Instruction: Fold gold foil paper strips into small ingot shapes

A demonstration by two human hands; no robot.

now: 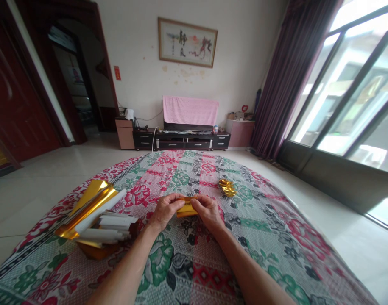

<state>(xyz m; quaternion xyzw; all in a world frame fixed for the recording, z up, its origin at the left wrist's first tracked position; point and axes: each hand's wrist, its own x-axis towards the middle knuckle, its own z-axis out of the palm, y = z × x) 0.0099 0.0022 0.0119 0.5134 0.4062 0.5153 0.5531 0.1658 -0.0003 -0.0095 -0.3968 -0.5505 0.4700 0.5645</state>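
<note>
Both of my hands meet over the middle of the flowered cloth [209, 258]. Between them is a small piece of gold foil paper [186, 209], with an edge that looks folded. My left hand [164, 212] pinches its left end between thumb and fingers. At the right end, my right hand [209, 211] grips it the same way, thumb on top. Beyond my right hand lies a small pile of folded gold foil pieces [227, 187]. To the left of my left hand rests a heap of gold foil sheets [95, 199] with white rolled paper [113, 228] among them.
The cloth covers a rounded surface before me. Past its far edge stands a low black TV cabinet [184, 142], with a pink towel [190, 110] draped over a screen. Purple curtains [276, 84] and tall windows are on the right; a dark doorway [76, 76] is on the left.
</note>
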